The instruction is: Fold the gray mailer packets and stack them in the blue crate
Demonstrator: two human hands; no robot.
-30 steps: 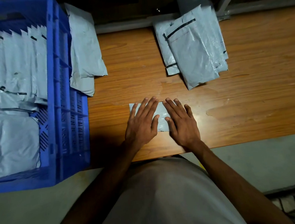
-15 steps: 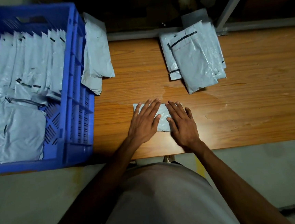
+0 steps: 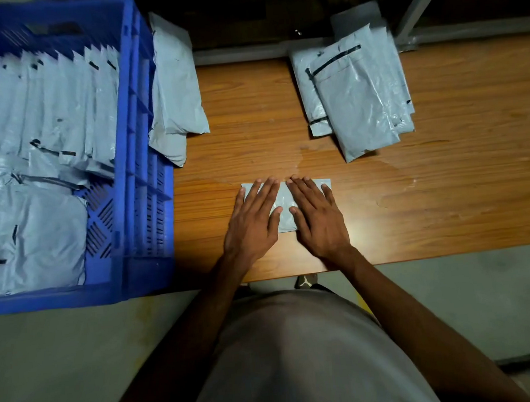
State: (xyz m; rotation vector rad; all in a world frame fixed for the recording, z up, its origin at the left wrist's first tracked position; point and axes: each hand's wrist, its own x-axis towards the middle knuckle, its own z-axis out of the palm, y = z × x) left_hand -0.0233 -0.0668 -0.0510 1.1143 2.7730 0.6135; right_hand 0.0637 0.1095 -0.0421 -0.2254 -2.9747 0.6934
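Hands: left hand [image 3: 252,221] and right hand [image 3: 318,217] lie spread flat, side by side, pressing the folded packet [image 3: 285,210].
Packet: near the table's [image 3: 449,204] front edge, middle.
Crate [image 3: 132,167]: at the table's left end, already holding packets.
Risk: the slick plastic may spring open once the pressure lifts.

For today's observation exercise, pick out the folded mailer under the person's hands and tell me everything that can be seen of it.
The folded mailer is a small, pale gray rectangle of thin, slightly crinkled, plastic-looking film. It lies flat on the wooden table near the front edge, long side running left to right. The left hand and right hand press on it with straight fingers, covering most of it; only the middle strip and the two far corners show. It sits apart from the blue crate and the unfolded pile.
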